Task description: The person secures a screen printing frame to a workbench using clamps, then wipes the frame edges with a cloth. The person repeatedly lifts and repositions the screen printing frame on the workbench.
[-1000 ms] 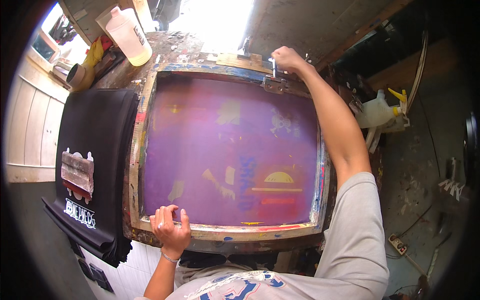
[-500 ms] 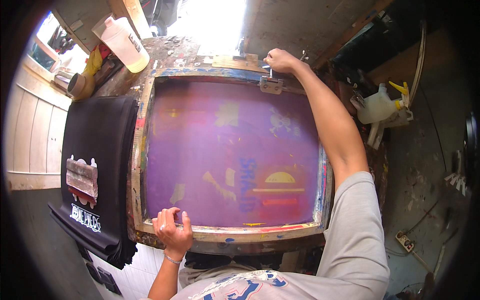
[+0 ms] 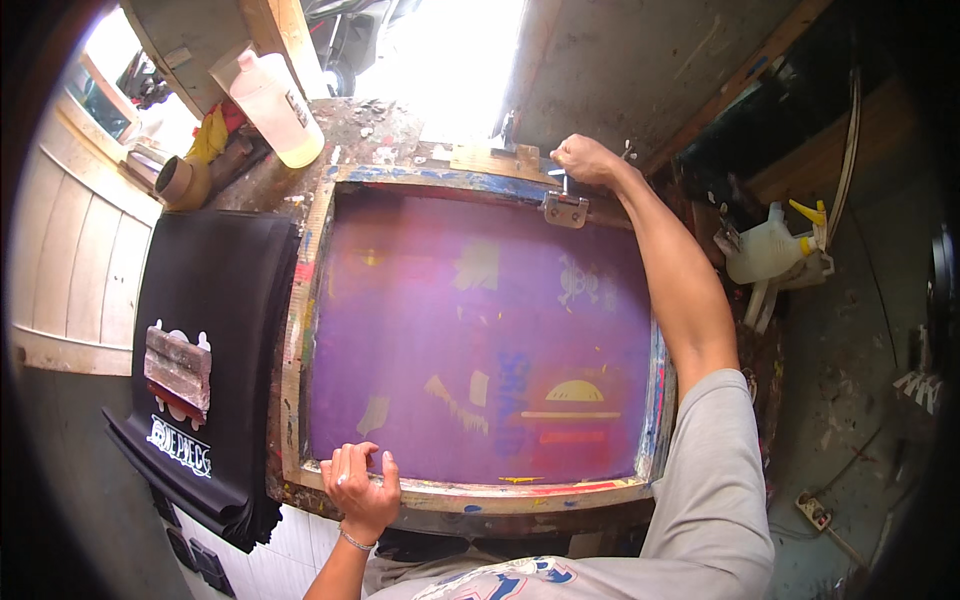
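Note:
A wooden screen frame (image 3: 300,330) with purple mesh (image 3: 410,310) bearing pale stencil shapes fills the middle. My left hand (image 3: 360,480) grips its near-left edge with curled fingers. At the far edge, my right hand (image 3: 580,160) is closed on the metal handle above a hinge clamp (image 3: 565,208); the fingertips are partly hidden. Left of the frame, a stack of black printed fabric sheets (image 3: 200,270) carries a stained squeegee (image 3: 177,368).
A plastic jug of pale liquid (image 3: 275,120) and a tape roll (image 3: 175,183) stand at back left. A yellow-triggered spray bottle (image 3: 760,255) is right of my arm. A power strip (image 3: 813,512) lies at lower right, and a bright doorway is beyond the bench.
The whole scene sits lower in the picture than before. My right hand shifts slightly at the clamp handle; my left hand keeps its place on the frame.

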`<state>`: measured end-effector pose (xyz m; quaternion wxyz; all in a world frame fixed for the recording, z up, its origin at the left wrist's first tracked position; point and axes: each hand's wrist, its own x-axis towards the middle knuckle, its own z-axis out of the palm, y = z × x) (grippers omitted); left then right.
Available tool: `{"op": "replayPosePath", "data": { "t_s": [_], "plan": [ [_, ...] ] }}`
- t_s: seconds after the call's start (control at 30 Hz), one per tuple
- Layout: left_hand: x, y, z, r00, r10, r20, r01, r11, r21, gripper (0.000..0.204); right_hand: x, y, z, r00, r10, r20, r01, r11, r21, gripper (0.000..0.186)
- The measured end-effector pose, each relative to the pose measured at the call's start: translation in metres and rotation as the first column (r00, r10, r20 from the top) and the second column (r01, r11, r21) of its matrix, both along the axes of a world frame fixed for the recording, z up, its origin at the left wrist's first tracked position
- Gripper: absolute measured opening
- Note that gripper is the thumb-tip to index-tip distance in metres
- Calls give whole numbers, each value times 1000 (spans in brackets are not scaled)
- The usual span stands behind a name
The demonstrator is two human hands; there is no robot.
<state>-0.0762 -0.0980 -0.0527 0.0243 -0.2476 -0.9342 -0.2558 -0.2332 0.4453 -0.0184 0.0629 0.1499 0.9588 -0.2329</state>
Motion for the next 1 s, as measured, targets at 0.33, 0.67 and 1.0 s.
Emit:
{"op": "replayPosePath", "data": {
  "t_s": [0.33, 0.67, 1.0],
  "plan": [
    [0, -1, -4, 1000, -18, 6, 18, 999, -43, 15, -2, -4, 1, 999, 33, 15, -34, 997, 69, 45],
    [-2, -1, -5, 999, -38, 37, 40, 998, -47, 16, -2, 20, -22, 978, 116, -176, -110, 993, 40, 45],
    [-6, -6, -3, 999, -46, 11, 47, 999, -11, 17, 26, -12, 22, 948, -199, -247, 17, 809, -587, 36]
  ]
}}
